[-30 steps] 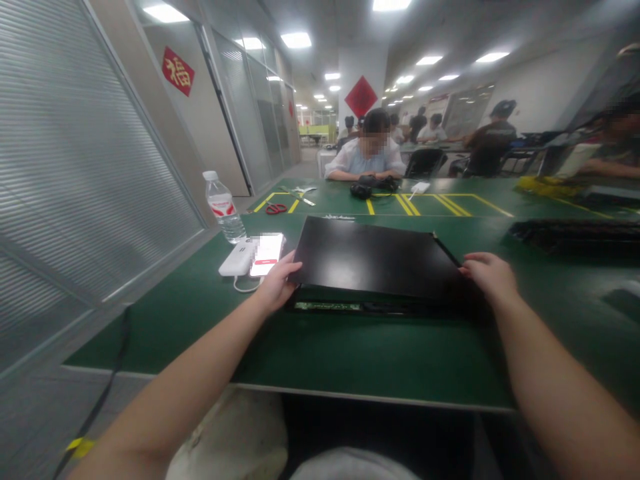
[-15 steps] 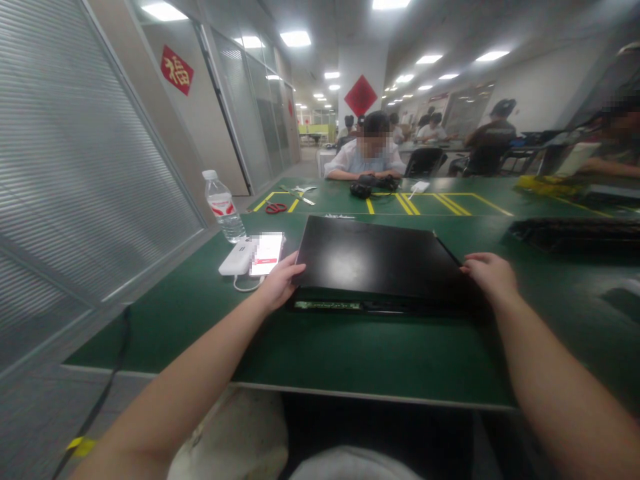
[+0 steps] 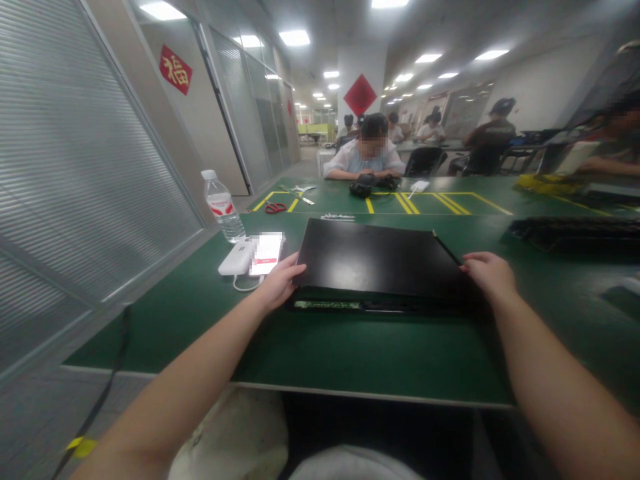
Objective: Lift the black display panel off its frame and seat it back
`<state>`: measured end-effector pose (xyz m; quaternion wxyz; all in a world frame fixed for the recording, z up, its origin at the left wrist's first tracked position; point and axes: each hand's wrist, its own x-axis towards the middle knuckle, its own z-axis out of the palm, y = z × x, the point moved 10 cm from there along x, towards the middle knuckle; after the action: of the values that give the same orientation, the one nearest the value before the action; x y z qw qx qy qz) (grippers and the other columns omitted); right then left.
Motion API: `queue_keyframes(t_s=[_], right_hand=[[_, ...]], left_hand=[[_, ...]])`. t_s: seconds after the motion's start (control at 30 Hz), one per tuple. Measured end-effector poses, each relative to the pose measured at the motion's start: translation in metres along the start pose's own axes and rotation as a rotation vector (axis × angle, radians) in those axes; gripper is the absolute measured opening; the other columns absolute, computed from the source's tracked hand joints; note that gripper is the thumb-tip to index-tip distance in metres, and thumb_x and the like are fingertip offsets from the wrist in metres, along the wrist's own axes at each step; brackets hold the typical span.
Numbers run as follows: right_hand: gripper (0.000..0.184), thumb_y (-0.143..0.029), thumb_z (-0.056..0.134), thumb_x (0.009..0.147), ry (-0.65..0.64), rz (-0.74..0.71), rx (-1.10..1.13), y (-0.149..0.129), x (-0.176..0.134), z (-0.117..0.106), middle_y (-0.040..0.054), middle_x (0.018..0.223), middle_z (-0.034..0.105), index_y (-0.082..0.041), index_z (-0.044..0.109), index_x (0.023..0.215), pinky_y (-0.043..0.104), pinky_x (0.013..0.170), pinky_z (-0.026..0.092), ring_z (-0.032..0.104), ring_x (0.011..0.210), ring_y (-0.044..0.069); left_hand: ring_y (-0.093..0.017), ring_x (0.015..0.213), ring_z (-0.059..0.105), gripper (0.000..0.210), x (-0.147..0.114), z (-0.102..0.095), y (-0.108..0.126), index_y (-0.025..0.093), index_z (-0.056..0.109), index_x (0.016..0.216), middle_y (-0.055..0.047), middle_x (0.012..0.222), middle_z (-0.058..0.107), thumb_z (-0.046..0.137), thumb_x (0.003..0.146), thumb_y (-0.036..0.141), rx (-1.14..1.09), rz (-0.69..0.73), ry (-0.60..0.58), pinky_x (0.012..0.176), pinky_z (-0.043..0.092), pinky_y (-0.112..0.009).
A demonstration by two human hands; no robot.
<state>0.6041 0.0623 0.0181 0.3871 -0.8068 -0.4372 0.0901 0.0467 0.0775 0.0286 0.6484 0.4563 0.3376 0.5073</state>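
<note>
A flat black screen panel (image 3: 370, 257) is tilted over the green table, its near edge apart from the piece below. Beneath that edge shows a green circuit board (image 3: 327, 305) beside a dark bar (image 3: 400, 308). My left hand (image 3: 283, 283) grips the panel's left edge, thumb on top and fingers underneath. At the right edge my right hand (image 3: 487, 273) is closed in a pinch, where a thin dark strip (image 3: 447, 248) runs along the side. The panel's underside and most of what lies under it are hidden.
Left of the panel are a lit phone (image 3: 267, 253), a white power bank (image 3: 236, 258) with a cable, and a water bottle (image 3: 223, 207). Red-handled scissors (image 3: 275, 207) lie farther back. A person (image 3: 367, 153) sits opposite. A dark object (image 3: 575, 235) lies at right.
The panel's far edge has dropped very slightly. Both hands keep their hold in nearly the same place.
</note>
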Motion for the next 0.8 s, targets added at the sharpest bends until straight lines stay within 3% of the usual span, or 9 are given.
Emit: queue_keyframes(t_s=[0.1, 0.33, 0.6, 0.8], right_hand=[[0.023, -0.027, 0.075, 0.076, 0.047, 0.098, -0.019, -0.001, -0.007, -0.005, 0.009, 0.092, 0.082, -0.027, 0.084, 0.098, 0.041, 0.077, 0.057, 0.073, 0.084, 0.029], [0.021, -0.027, 0.077, 0.072, 0.057, 0.063, -0.017, -0.007, -0.008, -0.009, 0.0088, 0.088, 0.081, -0.027, 0.085, 0.091, 0.037, 0.068, 0.051, 0.068, 0.077, 0.026], [0.019, -0.026, 0.076, 0.081, 0.012, 0.076, -0.085, -0.014, -0.014, -0.007, 0.0128, 0.098, 0.081, -0.024, 0.085, 0.098, 0.042, 0.081, 0.056, 0.07, 0.087, 0.029], [0.019, -0.027, 0.076, 0.079, 0.014, 0.057, -0.105, -0.017, -0.014, -0.008, 0.0107, 0.094, 0.08, -0.027, 0.086, 0.096, 0.043, 0.081, 0.058, 0.072, 0.089, 0.031]], left_hand=[[-0.034, 0.12, 0.082, 0.051, 0.001, -0.001, -0.002, 0.018, 0.087, 0.128, -0.013, 0.123, 0.088, 0.092, 0.078, 0.014, -0.009, -0.012, 0.0, 0.098, 0.064, -0.039], [-0.033, 0.119, 0.083, 0.055, 0.001, -0.003, -0.002, 0.019, 0.086, 0.133, -0.012, 0.123, 0.089, 0.092, 0.079, 0.014, 0.003, -0.018, -0.002, 0.099, 0.065, -0.04], [-0.035, 0.121, 0.082, 0.053, 0.002, -0.002, -0.004, 0.016, 0.087, 0.128, -0.015, 0.124, 0.088, 0.092, 0.076, 0.011, -0.035, -0.037, 0.01, 0.098, 0.065, -0.04], [-0.033, 0.114, 0.083, 0.056, 0.002, -0.005, -0.006, 0.017, 0.086, 0.132, -0.014, 0.123, 0.088, 0.092, 0.077, 0.01, -0.019, -0.052, 0.016, 0.094, 0.066, -0.037]])
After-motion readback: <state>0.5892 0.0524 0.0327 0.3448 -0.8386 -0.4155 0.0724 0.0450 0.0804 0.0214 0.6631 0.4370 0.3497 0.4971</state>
